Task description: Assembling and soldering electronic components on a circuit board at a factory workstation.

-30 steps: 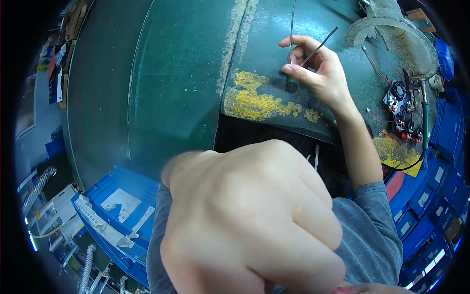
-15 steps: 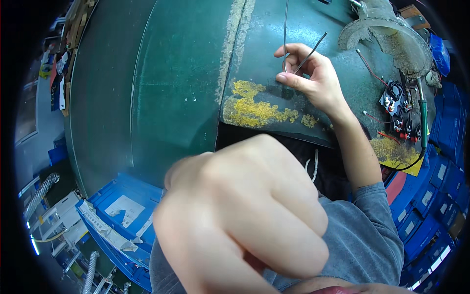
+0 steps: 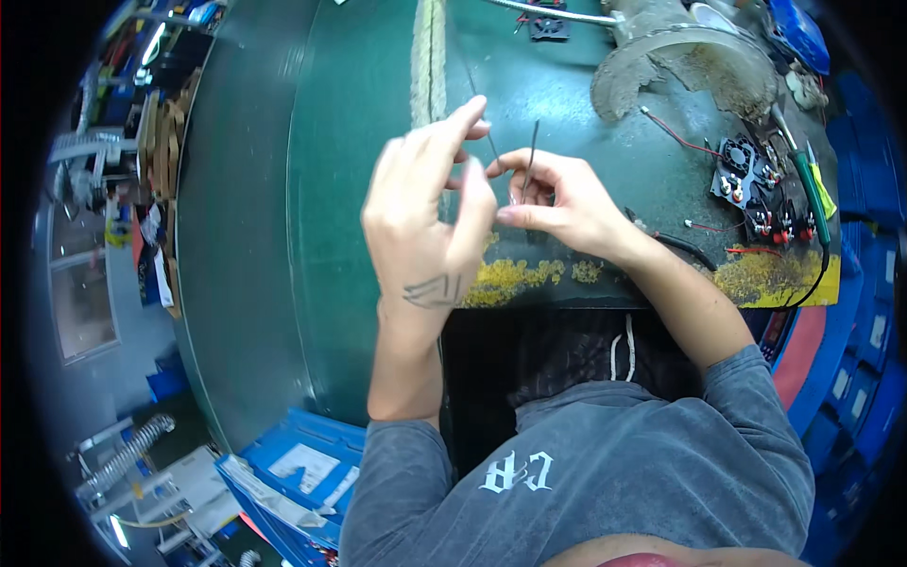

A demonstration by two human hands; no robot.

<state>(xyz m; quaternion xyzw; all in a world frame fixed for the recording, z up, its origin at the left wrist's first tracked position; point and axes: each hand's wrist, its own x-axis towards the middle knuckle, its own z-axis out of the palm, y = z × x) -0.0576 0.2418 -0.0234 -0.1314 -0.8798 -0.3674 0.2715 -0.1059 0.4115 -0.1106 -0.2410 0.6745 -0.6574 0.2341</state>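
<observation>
My right hand (image 3: 572, 206) is over the green tabletop near its front edge, thumb and fingers pinching a thin grey wire (image 3: 532, 156). Two lengths of it rise from the grip; one leans away to the left behind my left fingertips. Just to the left, my left hand (image 3: 420, 213) is raised with fingers stretched and thumb apart. Its fingertips come close to the wire's left length; whether they touch it I cannot tell. The lower part of the wire is hidden inside my right hand.
Small black fan assemblies (image 3: 740, 170) with red and black leads lie on the right. Beside them is a green-handled soldering iron (image 3: 812, 194). A crusted grey hood (image 3: 638, 80) stands behind. Blue bins (image 3: 855, 350) line the right; a blue crate (image 3: 316, 454) sits lower left.
My left hand has moved from close in front of the camera out over the table, beside my right hand, and its fingers have opened. The right hand still holds the wire. The view has shifted.
</observation>
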